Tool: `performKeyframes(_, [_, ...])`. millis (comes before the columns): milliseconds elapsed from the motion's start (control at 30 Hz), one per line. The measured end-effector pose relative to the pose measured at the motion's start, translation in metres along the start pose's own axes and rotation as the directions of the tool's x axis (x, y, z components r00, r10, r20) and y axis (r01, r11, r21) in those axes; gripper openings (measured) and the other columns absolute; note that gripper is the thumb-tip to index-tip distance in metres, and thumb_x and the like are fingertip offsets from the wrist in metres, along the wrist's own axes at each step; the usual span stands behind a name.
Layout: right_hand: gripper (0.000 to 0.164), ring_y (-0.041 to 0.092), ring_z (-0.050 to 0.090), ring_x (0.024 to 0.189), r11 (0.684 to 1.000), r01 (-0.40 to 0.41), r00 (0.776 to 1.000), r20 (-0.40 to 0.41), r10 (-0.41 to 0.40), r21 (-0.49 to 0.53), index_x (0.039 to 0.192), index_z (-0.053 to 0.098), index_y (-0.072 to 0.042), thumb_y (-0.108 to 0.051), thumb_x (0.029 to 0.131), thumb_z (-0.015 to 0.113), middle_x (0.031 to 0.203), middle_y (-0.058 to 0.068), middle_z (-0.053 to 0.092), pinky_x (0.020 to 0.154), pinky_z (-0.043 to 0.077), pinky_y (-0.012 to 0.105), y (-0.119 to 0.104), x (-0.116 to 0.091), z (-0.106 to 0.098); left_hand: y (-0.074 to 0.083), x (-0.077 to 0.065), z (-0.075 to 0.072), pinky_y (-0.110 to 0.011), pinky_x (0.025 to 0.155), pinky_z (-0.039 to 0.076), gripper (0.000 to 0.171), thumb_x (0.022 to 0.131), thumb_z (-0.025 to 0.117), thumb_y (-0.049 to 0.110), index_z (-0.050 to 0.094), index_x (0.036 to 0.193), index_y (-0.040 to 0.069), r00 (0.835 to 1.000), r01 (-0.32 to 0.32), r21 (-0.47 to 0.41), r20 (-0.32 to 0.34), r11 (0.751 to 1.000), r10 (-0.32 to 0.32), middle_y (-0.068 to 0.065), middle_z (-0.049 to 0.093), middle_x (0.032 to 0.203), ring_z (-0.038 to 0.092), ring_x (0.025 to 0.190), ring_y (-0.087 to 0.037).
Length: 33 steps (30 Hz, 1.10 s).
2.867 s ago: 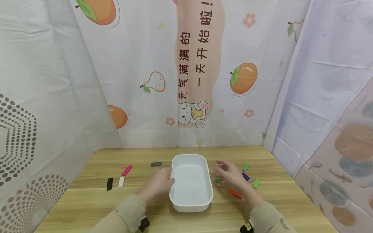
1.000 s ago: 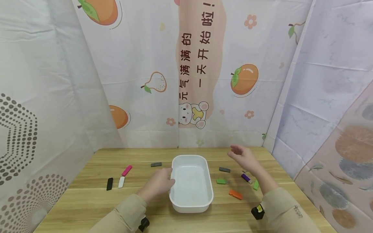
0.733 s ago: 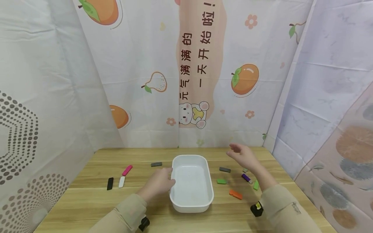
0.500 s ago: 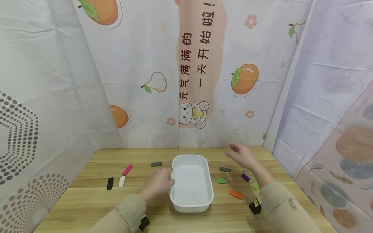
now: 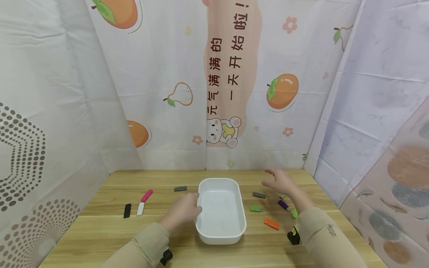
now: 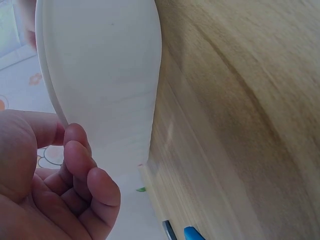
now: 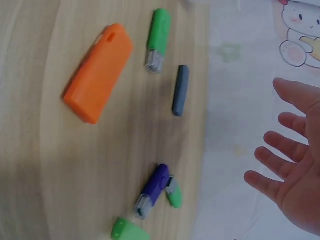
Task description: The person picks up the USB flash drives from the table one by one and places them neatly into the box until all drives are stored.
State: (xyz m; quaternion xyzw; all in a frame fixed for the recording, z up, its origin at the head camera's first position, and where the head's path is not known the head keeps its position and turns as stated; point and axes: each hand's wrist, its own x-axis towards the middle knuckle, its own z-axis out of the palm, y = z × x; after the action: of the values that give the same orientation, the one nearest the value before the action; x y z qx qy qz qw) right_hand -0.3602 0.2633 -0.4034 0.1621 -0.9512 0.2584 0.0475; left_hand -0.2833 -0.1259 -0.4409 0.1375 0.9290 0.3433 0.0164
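Observation:
My left hand (image 5: 183, 209) pinches the left rim of the white rectangular tub (image 5: 221, 236), thumb and fingers on its edge; the left wrist view shows the tub's outer wall (image 6: 105, 65) beside the curled fingers (image 6: 104, 187). My right hand (image 5: 283, 183) hovers over the far right of the table, holding nothing, its fingers spread in the right wrist view. Below and around it lie a grey stick (image 5: 259, 195), a green USB stick (image 5: 255, 209), a purple USB stick (image 5: 283, 204), a small green USB stick (image 7: 174, 192), a light-green piece (image 5: 294, 213) and an orange stick (image 5: 271, 223).
Left of the tub lie a pink stick (image 5: 146, 195), a white stick (image 5: 140, 209), a black stick (image 5: 127, 210) and a grey stick (image 5: 180, 188). A blue object (image 6: 192, 233) shows in the left wrist view. Printed curtains (image 5: 167, 149) border the wooden table (image 5: 100, 230).
My right hand has moved right and away from beside the tub, uncovering the grey and green sticks. Over the last second it has shifted only slightly. The left hand stays at the rim.

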Motion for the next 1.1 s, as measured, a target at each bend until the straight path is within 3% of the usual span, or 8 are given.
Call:
performKeyframes(233, [0.059, 0.051, 0.048, 0.129, 1.0, -0.009, 0.998, 0.059, 0.01, -0.001, 0.143, 0.052, 0.005, -0.027, 0.096, 0.07, 0.142, 0.029, 0.052, 0.104, 0.04, 0.064, 0.011, 0.0, 0.008, 0.0, 0.001, 0.001, -0.028, 0.044, 0.044, 0.054, 0.091, 0.067, 0.012, 0.054, 0.14, -0.008, 1.0, 0.002, 0.016, -0.007, 1.0, -0.002, -0.017, 0.065, 0.111, 0.048, 0.048, -0.011])
performKeyframes(500, [0.057, 0.049, 0.05, 0.127, 0.999, -0.033, 0.996, 0.085, 0.03, 0.03, 0.14, 0.055, 0.003, -0.03, 0.096, 0.071, 0.14, 0.028, 0.055, 0.103, 0.042, 0.062, 0.021, -0.001, 0.017, 0.0, 0.0, 0.001, -0.029, 0.045, 0.045, 0.053, 0.091, 0.067, 0.011, 0.055, 0.14, -0.007, 1.0, 0.003, 0.012, -0.007, 1.0, -0.003, -0.018, 0.066, 0.115, 0.051, 0.051, -0.013])
performKeyframes(767, [0.058, 0.05, 0.048, 0.13, 0.994, -0.069, 0.993, 0.103, 0.06, 0.083, 0.14, 0.055, 0.003, -0.029, 0.095, 0.073, 0.141, 0.028, 0.053, 0.105, 0.04, 0.063, 0.027, -0.004, 0.026, 0.0, 0.0, 0.002, -0.028, 0.045, 0.045, 0.049, 0.092, 0.066, 0.01, 0.056, 0.138, -0.007, 1.0, -0.008, 0.016, 0.0, 1.0, 0.008, -0.011, 0.066, 0.096, 0.051, 0.052, -0.012])
performKeyframes(933, [0.053, 0.05, 0.051, 0.126, 0.997, -0.034, 0.995, 0.096, 0.027, 0.069, 0.137, 0.057, 0.007, -0.021, 0.094, 0.074, 0.137, 0.029, 0.056, 0.102, 0.042, 0.063, 0.031, -0.003, 0.033, 0.001, -0.001, 0.002, -0.03, 0.05, 0.048, 0.042, 0.093, 0.065, 0.008, 0.06, 0.131, -0.007, 1.0, -0.023, 0.011, 0.007, 1.0, 0.023, -0.003, 0.062, 0.08, 0.055, 0.059, -0.014])
performKeyframes(1100, [0.055, 0.048, 0.054, 0.124, 0.996, -0.042, 0.994, 0.107, 0.034, 0.074, 0.137, 0.056, 0.008, -0.019, 0.093, 0.075, 0.138, 0.028, 0.056, 0.102, 0.043, 0.062, 0.03, -0.004, 0.038, 0.002, -0.001, 0.002, -0.031, 0.052, 0.048, 0.041, 0.093, 0.066, 0.008, 0.061, 0.131, -0.006, 1.0, -0.025, 0.008, 0.006, 1.0, 0.025, -0.002, 0.062, 0.082, 0.056, 0.063, -0.015])
